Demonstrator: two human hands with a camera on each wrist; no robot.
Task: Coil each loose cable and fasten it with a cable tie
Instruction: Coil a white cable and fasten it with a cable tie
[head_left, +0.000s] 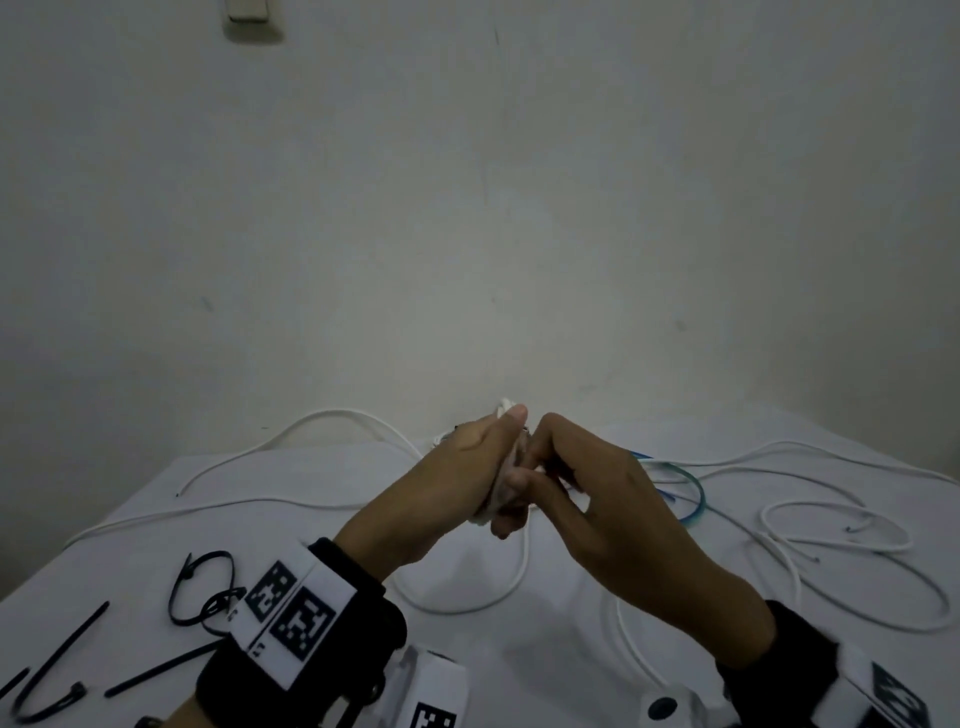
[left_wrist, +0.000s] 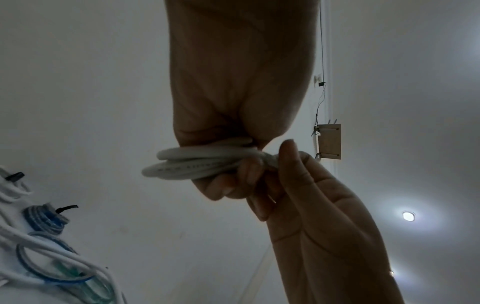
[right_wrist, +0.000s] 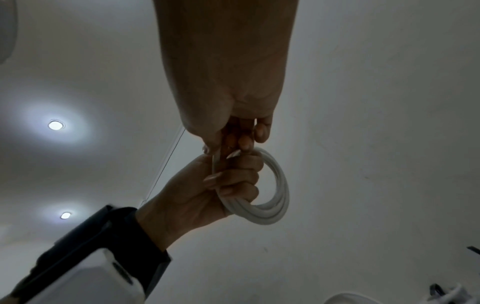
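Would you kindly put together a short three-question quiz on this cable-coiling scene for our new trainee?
1. True or false: the left hand grips a coil of white cable.
2. Which colour are the cable ties lying on the table? A) black B) red C) yellow
3. Fill in: besides the loose white cables, a loose ____ cable lies beyond the right hand.

Key: 1 true; 2 A; 3 blue. The right hand's fingers pinch the white strand at the coil.
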